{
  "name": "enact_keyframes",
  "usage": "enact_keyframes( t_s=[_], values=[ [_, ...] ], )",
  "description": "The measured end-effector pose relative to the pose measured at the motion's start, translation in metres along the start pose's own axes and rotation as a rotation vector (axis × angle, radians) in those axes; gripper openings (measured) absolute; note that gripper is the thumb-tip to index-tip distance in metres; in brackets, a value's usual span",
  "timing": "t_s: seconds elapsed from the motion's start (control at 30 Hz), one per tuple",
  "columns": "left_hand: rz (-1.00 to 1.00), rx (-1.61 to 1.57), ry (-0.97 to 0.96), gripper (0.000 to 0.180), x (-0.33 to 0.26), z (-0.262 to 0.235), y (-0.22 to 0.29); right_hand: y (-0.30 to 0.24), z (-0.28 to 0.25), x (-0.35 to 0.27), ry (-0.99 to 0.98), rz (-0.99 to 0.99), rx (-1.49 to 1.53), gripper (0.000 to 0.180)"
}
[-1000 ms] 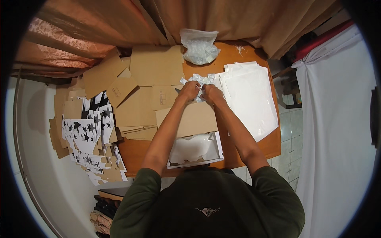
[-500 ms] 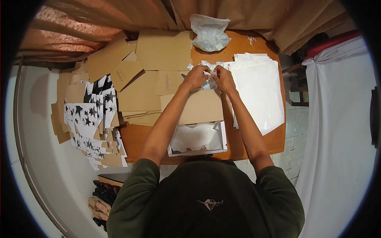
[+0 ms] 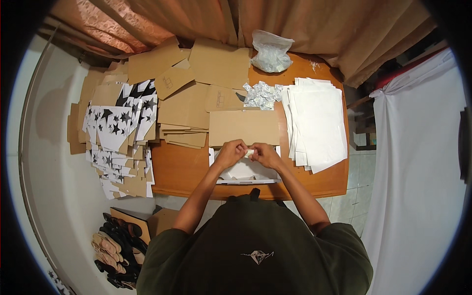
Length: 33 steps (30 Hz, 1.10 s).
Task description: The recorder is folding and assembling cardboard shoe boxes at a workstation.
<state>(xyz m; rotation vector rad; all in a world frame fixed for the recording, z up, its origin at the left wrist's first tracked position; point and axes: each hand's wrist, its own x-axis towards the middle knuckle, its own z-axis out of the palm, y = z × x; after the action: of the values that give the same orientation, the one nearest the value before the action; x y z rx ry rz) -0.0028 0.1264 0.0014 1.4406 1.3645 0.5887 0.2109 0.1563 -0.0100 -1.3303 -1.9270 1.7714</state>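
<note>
Small white packet [image 3: 249, 153] pinched by left hand [image 3: 231, 154] and right hand [image 3: 266, 155], over open white box [image 3: 255, 181]; probably light, soft, slightly slippery, tearable; grip by edges. Brown wooden table [image 3: 177, 169] carries cardboard [image 3: 219, 61], white sheets [image 3: 317, 123], packet pile [image 3: 263, 96]; brown curtains [image 3: 305, 29] behind, tiled floor [image 3: 344, 211] right.

The box [image 3: 248, 170] is white inside, the table [image 3: 179, 160] orange-brown, the cards [image 3: 109, 129] black-starred white.
</note>
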Motion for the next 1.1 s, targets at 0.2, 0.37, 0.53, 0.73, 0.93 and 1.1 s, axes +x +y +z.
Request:
enact_keyframes(
  t_s=[0.2, 0.37, 0.53, 0.73, 0.93, 1.1],
  values=[
    [0.067, 0.274, -0.086, 0.061, -0.03, 0.002, -0.002, -0.007, 0.012, -0.018, 0.124, -0.095, -0.252, 0.047],
    [0.223, 0.237, 0.079, 0.051, -0.013, -0.016, 0.006, -0.037, -0.008, -0.007, 0.15, -0.123, -0.218, 0.044],
    [0.078, 0.2, 0.209, 0.024, 0.031, -0.057, 0.052, -0.066, -0.038, 0.025, 0.284, -0.183, -0.397, 0.035],
    [0.242, 0.646, 0.316, 0.049, 0.083, -0.081, 0.021, -0.05, -0.053, 0.094, 0.378, -0.165, -0.806, 0.054],
    [0.095, 0.762, 0.046, 0.061, 0.092, -0.093, 0.026, -0.05, -0.067, 0.096, 0.38, -0.082, -0.9, 0.058],
    [0.206, 0.763, 0.15, 0.06, 0.062, -0.097, 0.046, -0.086, -0.071, 0.049, 0.435, -0.219, -0.847, 0.042]
  ],
)
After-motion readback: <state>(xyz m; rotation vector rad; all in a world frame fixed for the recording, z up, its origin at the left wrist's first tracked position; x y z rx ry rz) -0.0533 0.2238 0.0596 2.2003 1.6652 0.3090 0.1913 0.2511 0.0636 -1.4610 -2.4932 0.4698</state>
